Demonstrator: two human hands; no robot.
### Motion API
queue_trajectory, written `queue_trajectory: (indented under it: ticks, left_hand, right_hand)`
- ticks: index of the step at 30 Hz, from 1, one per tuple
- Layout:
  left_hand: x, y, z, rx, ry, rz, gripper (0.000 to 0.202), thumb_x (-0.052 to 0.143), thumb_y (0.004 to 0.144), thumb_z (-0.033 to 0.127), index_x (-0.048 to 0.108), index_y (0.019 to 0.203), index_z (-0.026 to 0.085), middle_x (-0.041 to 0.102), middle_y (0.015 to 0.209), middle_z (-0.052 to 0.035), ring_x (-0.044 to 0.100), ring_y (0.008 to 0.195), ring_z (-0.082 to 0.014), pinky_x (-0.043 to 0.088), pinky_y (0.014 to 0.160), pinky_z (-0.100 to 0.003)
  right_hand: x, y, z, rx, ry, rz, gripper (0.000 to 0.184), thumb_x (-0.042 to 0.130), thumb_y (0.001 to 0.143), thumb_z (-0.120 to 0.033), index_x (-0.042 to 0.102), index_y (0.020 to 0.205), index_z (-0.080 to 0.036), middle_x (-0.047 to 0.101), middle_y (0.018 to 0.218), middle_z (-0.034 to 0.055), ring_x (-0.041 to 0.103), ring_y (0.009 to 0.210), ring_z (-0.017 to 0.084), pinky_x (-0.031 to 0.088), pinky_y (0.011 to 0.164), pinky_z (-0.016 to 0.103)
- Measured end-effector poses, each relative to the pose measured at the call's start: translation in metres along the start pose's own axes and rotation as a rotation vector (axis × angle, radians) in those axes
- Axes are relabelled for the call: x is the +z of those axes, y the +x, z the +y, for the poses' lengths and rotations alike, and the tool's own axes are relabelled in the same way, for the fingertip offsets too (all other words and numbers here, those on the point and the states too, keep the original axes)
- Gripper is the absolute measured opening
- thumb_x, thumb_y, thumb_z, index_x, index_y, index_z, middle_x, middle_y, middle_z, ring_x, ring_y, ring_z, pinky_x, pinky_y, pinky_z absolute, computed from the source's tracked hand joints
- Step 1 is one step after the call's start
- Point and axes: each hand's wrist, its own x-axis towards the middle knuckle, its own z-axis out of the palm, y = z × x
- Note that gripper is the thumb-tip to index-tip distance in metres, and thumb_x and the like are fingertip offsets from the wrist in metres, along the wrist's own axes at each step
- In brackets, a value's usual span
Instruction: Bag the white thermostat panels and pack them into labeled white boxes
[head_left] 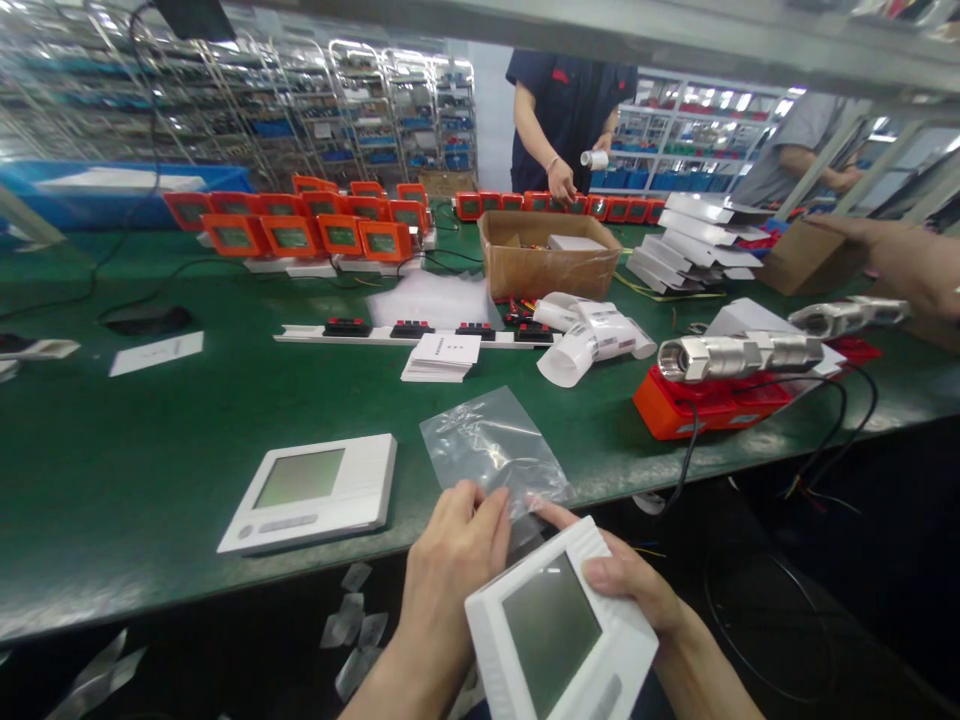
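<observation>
My right hand (637,580) is closed around a white panel with a grey screen (559,635), tilted in front of the bench edge. Its thumb presses on the panel's front side. A clear plastic bag (495,445) lies partly on the bench, its near end at my fingers. With fingers pinched together, my left hand (457,550) grips the near edge of that bag. My right index finger reaches toward the bag's edge too. To the left, a second white panel (322,490) lies flat on the green bench, screen up.
A stack of white cards (442,357) and a roll of labels (592,335) lie beyond the bag. Metal valve fittings (739,355) sit on orange boxes (705,405) at right. Behind stand a cardboard box (547,265) and orange-framed units (292,235). A co-worker (566,120) stands across the bench.
</observation>
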Motion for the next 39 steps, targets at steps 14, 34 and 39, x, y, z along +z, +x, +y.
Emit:
queue_trajectory:
  ticks: [14, 34, 39]
  left_hand:
    - [0.008, 0.009, 0.0, -0.057, -0.103, 0.037, 0.018, 0.044, 0.094, 0.02, 0.061, 0.1, 0.019, 0.065, 0.085, -0.0024, 0.063, 0.076, -0.0179, 0.051, 0.068, -0.03]
    - [0.022, -0.017, 0.007, -0.089, -0.382, 0.018, 0.032, 0.043, 0.084, 0.006, 0.054, 0.112, 0.019, 0.062, 0.091, -0.0049, 0.063, 0.082, -0.0197, 0.054, 0.07, -0.033]
    - [0.015, -0.016, 0.007, -0.119, -0.362, 0.081, 0.03, 0.042, 0.085, 0.009, 0.054, 0.112, 0.015, 0.064, 0.09, -0.007, 0.065, 0.081, -0.0191, 0.054, 0.069, -0.031]
  right_hand:
    - [0.0, -0.029, -0.013, -0.079, -0.066, 0.442, 0.062, 0.072, 0.074, -0.031, 0.048, 0.13, -0.015, 0.068, 0.111, 0.0124, 0.065, 0.097, 0.029, 0.049, 0.084, 0.039]
    - [0.02, -0.016, -0.003, -0.298, 0.102, 0.818, 0.059, 0.075, 0.072, -0.036, 0.058, 0.121, -0.009, 0.074, 0.096, 0.0128, 0.069, 0.089, 0.031, 0.058, 0.076, 0.04]
    - [0.017, -0.013, 0.004, -0.334, 0.025, 0.851, 0.064, 0.075, 0.072, -0.038, 0.054, 0.126, -0.01, 0.073, 0.095, 0.0124, 0.07, 0.086, 0.03, 0.058, 0.075, 0.04]
